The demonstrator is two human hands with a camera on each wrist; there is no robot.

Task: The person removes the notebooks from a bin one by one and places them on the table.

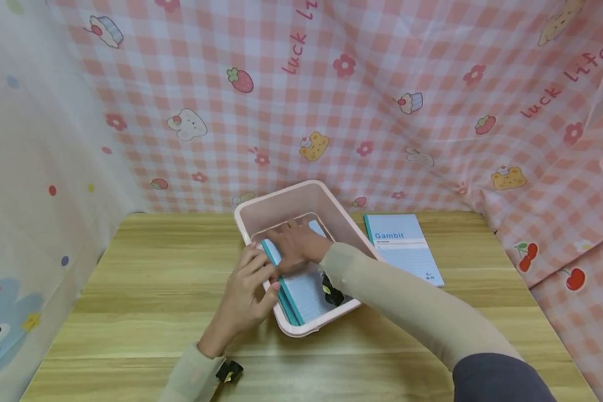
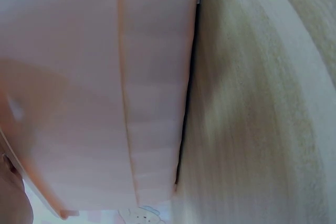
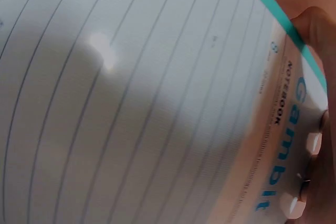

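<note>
A pale pink plastic basket [image 1: 349,220] stands at a slant on the table with notebooks inside. The top notebook [image 1: 309,293] has a white lined cover and a teal spine; "Gambit NOTEBOOK" shows on it in the right wrist view. Inside the basket, my right hand [image 1: 296,245] lies spread over this notebook [image 3: 131,103], fingertips on its cover and thumb by the spine. My left hand [image 1: 246,290] holds the basket's left rim, its fingers bent over it beside the teal spines. The left wrist view is mostly filled by the basket's outer wall [image 2: 79,87].
Another Gambit notebook [image 1: 407,251] lies flat on the wooden table [image 1: 156,279], right of the basket. Behind the table hangs a pink checked cloth [image 1: 291,111], close to the basket's far end. A pale curtain [image 1: 55,139] hangs at the left.
</note>
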